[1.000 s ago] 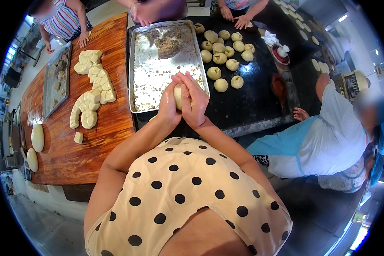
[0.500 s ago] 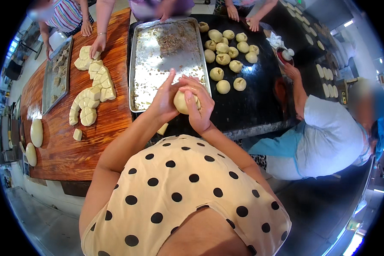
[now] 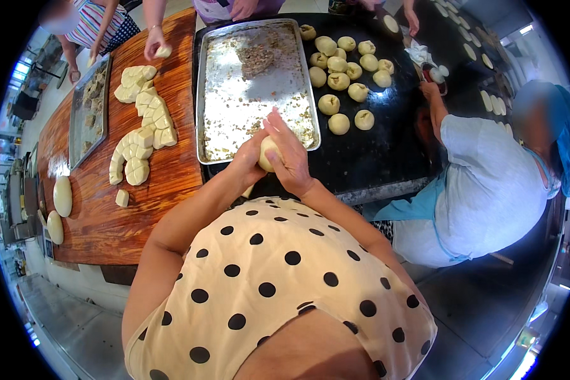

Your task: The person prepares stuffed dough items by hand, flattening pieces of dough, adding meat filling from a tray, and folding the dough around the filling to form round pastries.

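Note:
My left hand (image 3: 246, 161) and my right hand (image 3: 289, 154) are cupped together around a pale dough ball (image 3: 269, 152), held over the near edge of a metal tray (image 3: 257, 147). The tray holds a crumbly filling (image 3: 257, 58) heaped at its far end and scattered bits over the rest. Several shaped dough balls (image 3: 339, 81) lie on the black counter (image 3: 386, 145) just right of the tray.
Cut dough pieces (image 3: 139, 120) lie on the wooden table (image 3: 101, 215) at left, beside a second metal tray (image 3: 88, 107) and two flat dough rounds (image 3: 62, 195). A person in a white top (image 3: 481, 183) works at right. Other people's hands (image 3: 153, 45) reach in from the far side.
My hands have shifted slightly right and nearer with the dough ball still between them. The person at right has leaned further in over the counter.

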Demonstrator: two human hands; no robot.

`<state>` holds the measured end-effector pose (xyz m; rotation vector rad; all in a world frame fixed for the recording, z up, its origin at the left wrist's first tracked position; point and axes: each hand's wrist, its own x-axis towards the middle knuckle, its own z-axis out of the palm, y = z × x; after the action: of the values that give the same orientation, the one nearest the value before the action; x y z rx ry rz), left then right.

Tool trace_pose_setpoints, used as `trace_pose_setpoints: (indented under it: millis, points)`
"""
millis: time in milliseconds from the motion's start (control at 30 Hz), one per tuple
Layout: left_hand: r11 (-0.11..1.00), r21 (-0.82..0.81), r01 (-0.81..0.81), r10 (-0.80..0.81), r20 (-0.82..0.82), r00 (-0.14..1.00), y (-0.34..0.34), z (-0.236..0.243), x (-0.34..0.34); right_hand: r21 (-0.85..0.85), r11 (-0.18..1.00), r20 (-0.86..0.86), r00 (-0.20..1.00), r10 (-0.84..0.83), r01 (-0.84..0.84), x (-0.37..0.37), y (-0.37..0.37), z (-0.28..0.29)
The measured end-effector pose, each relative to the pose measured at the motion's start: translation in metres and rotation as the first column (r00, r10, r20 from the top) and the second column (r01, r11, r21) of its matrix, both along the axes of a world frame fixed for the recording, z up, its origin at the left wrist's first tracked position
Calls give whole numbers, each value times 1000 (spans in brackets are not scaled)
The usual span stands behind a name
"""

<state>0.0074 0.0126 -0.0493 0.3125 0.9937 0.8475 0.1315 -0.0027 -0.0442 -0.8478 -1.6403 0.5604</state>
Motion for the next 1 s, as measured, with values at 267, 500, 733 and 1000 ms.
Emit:
trace_pose_setpoints:
  millis: [267,500,733,1000]
  points:
    - [992,-128,-8,66,454,888,3,3,13,22,988,-129,980,-149,153,13,1,-20]
    - [975,-213,-65,131,316,940,-7,-21,27,275,954,46,990,-135,118,7,3,-47]
    - [996,-59,67,-57,152,987,4,-36,36,-714,699,-479,743,-467,-20,53,36,-58]
    - [999,26,-40,48,-430,902,-48,-99,-72,-112,564,-128,551,-825,818,240,179,-76]
